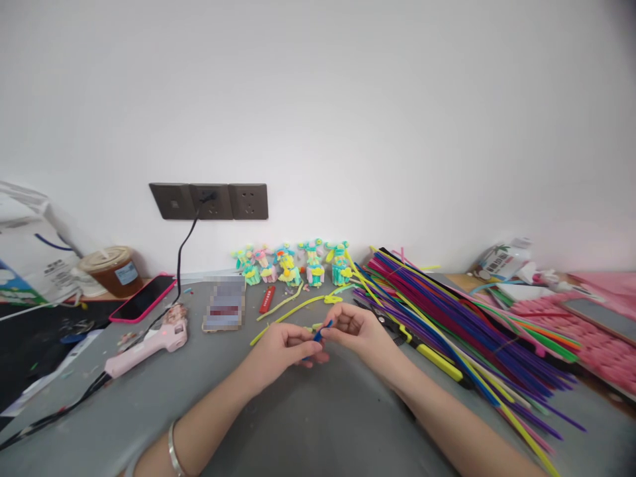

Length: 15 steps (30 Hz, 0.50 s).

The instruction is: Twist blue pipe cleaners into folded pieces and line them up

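Observation:
Between my two hands is a short blue pipe cleaner (318,335), held above the grey mat. My left hand (285,348) pinches its lower part between thumb and fingers. At the upper end, the fingertips of my right hand (355,331) close on the same piece. Just behind my hands lies a bent yellow pipe cleaner (293,308) with a curled end. Pliers with yellow handles (432,358) rest to the right of my right hand, partly under the pipe cleaners. Part of the blue piece is hidden by my fingers.
Several small pipe-cleaner figures (287,265) stand along the wall. A large bundle of coloured pipe cleaners (447,318) covers the right side. To the left are a pink glue gun (149,348), a pink-cased phone (144,298), a drink cup (116,271) and a red box (267,299).

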Each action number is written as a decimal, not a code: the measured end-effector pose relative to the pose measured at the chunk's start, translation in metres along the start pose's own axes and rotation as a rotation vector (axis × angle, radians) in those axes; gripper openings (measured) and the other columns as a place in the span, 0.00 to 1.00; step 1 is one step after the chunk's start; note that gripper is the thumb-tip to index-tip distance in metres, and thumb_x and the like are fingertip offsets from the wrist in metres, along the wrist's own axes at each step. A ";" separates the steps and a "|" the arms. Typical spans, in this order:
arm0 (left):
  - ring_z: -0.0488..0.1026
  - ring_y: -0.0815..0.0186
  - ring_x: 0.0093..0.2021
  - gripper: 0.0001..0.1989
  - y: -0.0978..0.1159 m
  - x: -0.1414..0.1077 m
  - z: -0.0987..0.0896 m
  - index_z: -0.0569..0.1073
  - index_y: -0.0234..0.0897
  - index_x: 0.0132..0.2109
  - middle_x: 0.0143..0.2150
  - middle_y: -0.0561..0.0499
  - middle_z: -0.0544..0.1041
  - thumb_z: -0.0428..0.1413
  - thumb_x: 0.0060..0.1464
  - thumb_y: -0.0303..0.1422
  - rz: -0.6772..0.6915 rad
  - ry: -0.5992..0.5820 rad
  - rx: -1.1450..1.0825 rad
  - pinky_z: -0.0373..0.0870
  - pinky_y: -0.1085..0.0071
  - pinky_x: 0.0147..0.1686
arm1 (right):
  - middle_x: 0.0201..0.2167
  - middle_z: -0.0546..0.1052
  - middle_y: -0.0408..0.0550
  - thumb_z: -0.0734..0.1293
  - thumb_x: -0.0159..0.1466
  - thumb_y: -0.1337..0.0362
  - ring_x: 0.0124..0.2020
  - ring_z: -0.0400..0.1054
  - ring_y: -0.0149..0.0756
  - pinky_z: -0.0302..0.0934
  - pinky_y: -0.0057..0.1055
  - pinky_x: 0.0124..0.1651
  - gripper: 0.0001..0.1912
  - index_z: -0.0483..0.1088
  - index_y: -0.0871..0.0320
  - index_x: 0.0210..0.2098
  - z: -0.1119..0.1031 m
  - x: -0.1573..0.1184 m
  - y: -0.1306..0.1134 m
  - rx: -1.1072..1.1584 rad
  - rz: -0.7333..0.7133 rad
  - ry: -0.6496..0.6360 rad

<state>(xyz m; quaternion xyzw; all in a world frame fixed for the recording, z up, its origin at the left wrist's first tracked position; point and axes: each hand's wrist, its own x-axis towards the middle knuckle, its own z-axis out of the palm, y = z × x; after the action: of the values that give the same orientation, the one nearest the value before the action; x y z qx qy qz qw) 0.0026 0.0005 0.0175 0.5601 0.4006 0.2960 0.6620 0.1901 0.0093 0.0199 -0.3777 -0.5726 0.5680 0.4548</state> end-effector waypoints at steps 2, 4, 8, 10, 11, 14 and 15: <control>0.80 0.59 0.38 0.17 0.000 0.000 0.001 0.79 0.32 0.37 0.36 0.41 0.83 0.62 0.49 0.44 -0.013 0.014 0.009 0.71 0.70 0.35 | 0.24 0.75 0.41 0.75 0.52 0.57 0.27 0.71 0.32 0.66 0.30 0.34 0.14 0.70 0.59 0.28 0.000 0.000 0.000 0.014 0.006 -0.016; 0.80 0.59 0.35 0.18 0.000 0.000 0.002 0.78 0.32 0.37 0.34 0.41 0.83 0.62 0.49 0.45 -0.009 0.030 -0.002 0.71 0.70 0.34 | 0.25 0.76 0.42 0.74 0.54 0.56 0.29 0.72 0.32 0.66 0.31 0.37 0.14 0.71 0.59 0.29 0.000 0.000 -0.002 0.039 0.014 -0.035; 0.81 0.58 0.35 0.20 -0.002 0.000 0.005 0.77 0.32 0.39 0.33 0.41 0.83 0.62 0.48 0.45 0.034 0.059 -0.019 0.72 0.70 0.33 | 0.28 0.77 0.44 0.73 0.56 0.56 0.30 0.72 0.32 0.66 0.31 0.39 0.13 0.72 0.60 0.31 -0.003 -0.002 -0.004 0.091 0.033 -0.040; 0.81 0.58 0.36 0.19 -0.003 0.000 0.006 0.77 0.32 0.39 0.33 0.42 0.83 0.62 0.48 0.45 0.057 0.061 0.002 0.72 0.70 0.33 | 0.28 0.77 0.43 0.73 0.56 0.57 0.30 0.72 0.32 0.65 0.31 0.39 0.13 0.72 0.59 0.31 -0.003 -0.002 -0.002 0.118 0.038 -0.037; 0.81 0.58 0.36 0.18 -0.004 0.000 0.006 0.77 0.31 0.39 0.33 0.42 0.83 0.61 0.49 0.44 0.070 0.059 0.019 0.72 0.71 0.34 | 0.27 0.77 0.43 0.74 0.56 0.57 0.30 0.72 0.32 0.65 0.31 0.39 0.13 0.72 0.59 0.32 -0.003 -0.001 -0.001 0.129 0.040 -0.039; 0.81 0.58 0.38 0.16 -0.005 0.000 0.005 0.78 0.32 0.39 0.34 0.43 0.83 0.60 0.51 0.42 0.108 0.064 0.071 0.73 0.71 0.34 | 0.27 0.76 0.42 0.73 0.56 0.57 0.30 0.72 0.33 0.64 0.32 0.38 0.13 0.69 0.57 0.34 -0.002 0.000 0.001 0.136 0.040 -0.051; 0.81 0.58 0.38 0.16 -0.006 0.001 0.005 0.78 0.32 0.39 0.34 0.43 0.83 0.60 0.51 0.41 0.113 0.071 0.083 0.73 0.71 0.35 | 0.27 0.76 0.42 0.73 0.56 0.57 0.29 0.72 0.33 0.64 0.32 0.38 0.14 0.68 0.56 0.35 -0.002 0.000 0.002 0.116 0.031 -0.050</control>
<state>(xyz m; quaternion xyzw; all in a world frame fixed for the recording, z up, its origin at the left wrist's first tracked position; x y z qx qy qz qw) 0.0067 -0.0027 0.0119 0.5981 0.4035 0.3357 0.6057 0.1918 0.0100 0.0182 -0.3451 -0.5441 0.6163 0.4528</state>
